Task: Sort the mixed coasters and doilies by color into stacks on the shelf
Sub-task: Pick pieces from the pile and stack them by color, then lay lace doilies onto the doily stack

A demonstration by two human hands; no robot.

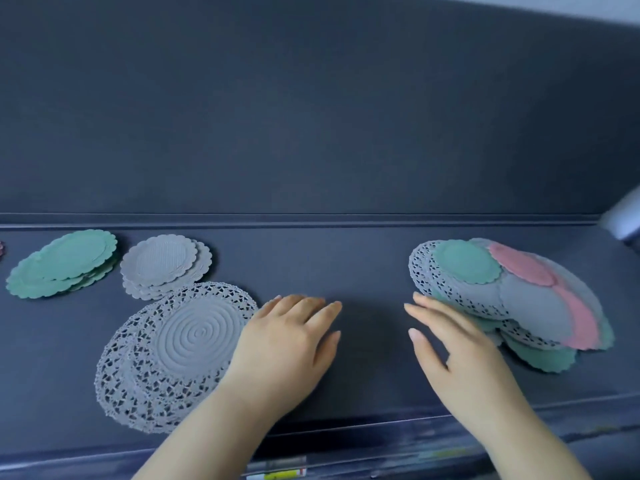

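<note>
The left hand (287,337) is lying palm down on the shelf (346,258), fingers straight and close together, gripping nothing, its outer edge meeting the right rim of the lace stack (173,355). The right hand (450,344) is hovering or resting just beside it, fingers straight, thumb spread apart, holding nothing. Its fingertips are reaching the left edge of the mixed pile (519,306), though whether they are touching it I cannot tell. That pile is sitting unsorted at the right of the shelf: a green coaster (465,261) and a pink coaster (521,266) are lying on top, gray and white lace doilies are fanning out beneath, and a pink doily (581,320) and more green pieces are peeking out at the lower right. The lace stack, gray with ringed centres, is lying at the front left. Behind it a gray stack (166,265) of small scalloped coasters is sitting, and further left a green stack (62,265); these two are lying near each other but apart. A blurred white object (623,216) is showing at the right edge. Below the shelf's front edge a label (277,472) with yellow and red marks is showing, its writing too blurred to read.
</note>
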